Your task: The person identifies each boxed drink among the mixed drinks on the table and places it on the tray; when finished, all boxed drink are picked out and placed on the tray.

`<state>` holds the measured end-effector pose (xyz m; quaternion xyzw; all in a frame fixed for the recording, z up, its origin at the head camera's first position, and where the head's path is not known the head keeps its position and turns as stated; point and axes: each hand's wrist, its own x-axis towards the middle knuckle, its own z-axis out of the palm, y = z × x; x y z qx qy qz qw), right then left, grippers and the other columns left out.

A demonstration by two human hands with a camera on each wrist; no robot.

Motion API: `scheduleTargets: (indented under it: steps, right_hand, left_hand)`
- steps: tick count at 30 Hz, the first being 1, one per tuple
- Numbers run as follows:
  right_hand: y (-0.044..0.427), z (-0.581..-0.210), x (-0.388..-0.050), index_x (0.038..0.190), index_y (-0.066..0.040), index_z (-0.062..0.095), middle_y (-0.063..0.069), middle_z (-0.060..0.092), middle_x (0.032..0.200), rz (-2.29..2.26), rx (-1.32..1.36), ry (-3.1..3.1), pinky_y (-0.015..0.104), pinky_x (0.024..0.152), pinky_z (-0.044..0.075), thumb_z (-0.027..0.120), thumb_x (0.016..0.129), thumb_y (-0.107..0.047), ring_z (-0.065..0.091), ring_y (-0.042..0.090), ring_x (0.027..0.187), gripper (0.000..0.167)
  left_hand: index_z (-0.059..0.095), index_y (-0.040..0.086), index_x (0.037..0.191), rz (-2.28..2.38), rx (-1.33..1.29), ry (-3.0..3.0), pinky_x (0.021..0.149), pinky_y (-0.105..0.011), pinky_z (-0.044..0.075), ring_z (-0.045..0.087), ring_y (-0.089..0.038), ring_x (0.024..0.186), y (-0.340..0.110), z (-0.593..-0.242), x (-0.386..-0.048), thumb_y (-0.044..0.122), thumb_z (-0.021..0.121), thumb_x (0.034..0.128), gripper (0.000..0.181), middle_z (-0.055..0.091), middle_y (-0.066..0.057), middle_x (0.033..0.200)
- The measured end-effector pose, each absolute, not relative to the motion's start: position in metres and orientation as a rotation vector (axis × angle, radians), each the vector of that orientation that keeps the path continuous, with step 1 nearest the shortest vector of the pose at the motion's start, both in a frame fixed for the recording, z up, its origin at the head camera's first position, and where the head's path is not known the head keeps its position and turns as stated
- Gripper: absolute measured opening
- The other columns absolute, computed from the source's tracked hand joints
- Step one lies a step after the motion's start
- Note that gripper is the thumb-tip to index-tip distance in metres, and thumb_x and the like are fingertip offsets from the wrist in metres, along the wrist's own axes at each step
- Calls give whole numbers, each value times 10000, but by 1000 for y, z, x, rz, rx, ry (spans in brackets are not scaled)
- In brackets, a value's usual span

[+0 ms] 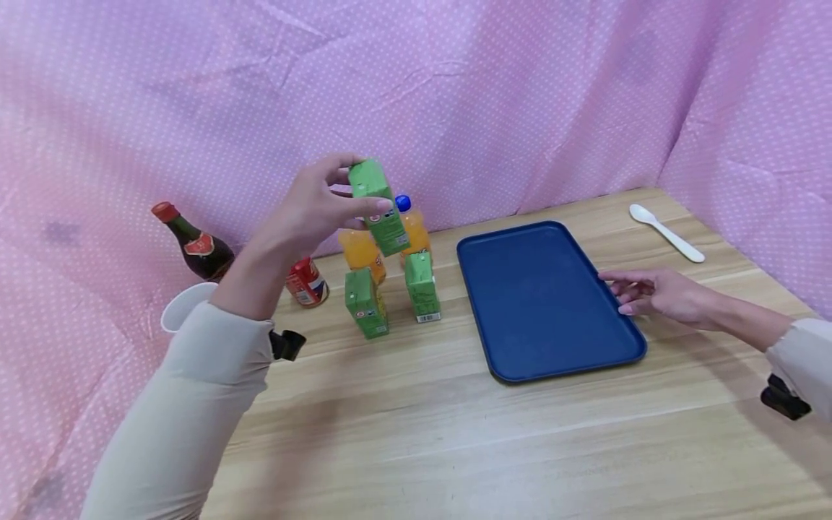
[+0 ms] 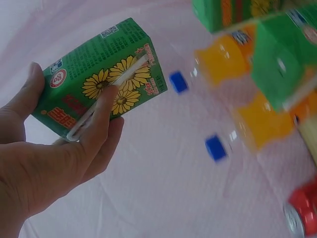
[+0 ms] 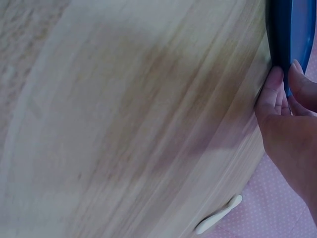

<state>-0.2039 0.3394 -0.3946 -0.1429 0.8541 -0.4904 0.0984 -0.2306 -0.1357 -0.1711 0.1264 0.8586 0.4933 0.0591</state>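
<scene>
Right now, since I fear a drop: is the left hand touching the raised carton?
Touching: the left wrist view shows the left hand gripping the carton, fingers across its side.

Red can [image 1: 308, 283] sits between dark bottle [image 1: 204, 253] and orange drinks [image 1: 362, 253], white spoon [image 1: 669, 235] well apart

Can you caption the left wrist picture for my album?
Left hand holding a green box, with orange drinks nearby.

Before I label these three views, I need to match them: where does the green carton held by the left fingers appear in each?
Head: the held carton is slightly left of and above centre, in the left fingers.
Left wrist: the held carton is at upper left.
Right wrist: not in it.
Landmark in all three: the pink cloth.
</scene>
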Motion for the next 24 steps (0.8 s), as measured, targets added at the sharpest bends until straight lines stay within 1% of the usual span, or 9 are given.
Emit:
scheduleTargets:
  steps: [6,12,18,20,24]
  right_hand:
    - [338,-395,-203,1377,88,441,40,602,1050,-1462,-425,2525,179,721,516,719,790,56,589,62,891,651]
    - [339,-393,-203,1381,84,439,59,600,1045,-1476,-420,2503,190,727,530,708,791,76,594,73,888,649]
    - [338,-392,-204,1373,94,439,80,607,1009,-1456,-380,2515,187,727,534,719,780,75,610,74,864,656]
    - [338,-392,-204,1370,79,455,78,606,1004,-1464,-371,2510,190,727,537,717,778,81,613,75,860,647]
    - [338,-393,-203,1372,12,494,75,600,1020,-1487,-384,2488,195,732,539,708,783,90,610,75,873,632]
  left_hand:
    - [447,156,1381,1508,438,2568,793,-348,570,586,-248,1039,-111,-176,-235,196,796,805,674,502,-89,1250]
    - [458,147,1352,1540,461,2529,823,-406,561,622,-259,956,-85,-181,-240,176,807,792,660,513,-101,1195]
    - [492,166,1308,1616,418,2494,752,-373,577,637,-240,885,-56,-196,-247,185,816,780,620,561,-103,1095]
    - [495,169,1308,1634,401,2483,755,-368,575,629,-222,898,-47,-203,-251,188,814,782,616,566,-90,1095]
    - [487,164,1326,1639,388,2476,770,-381,571,616,-210,927,-33,-220,-258,195,815,782,636,561,-86,1108]
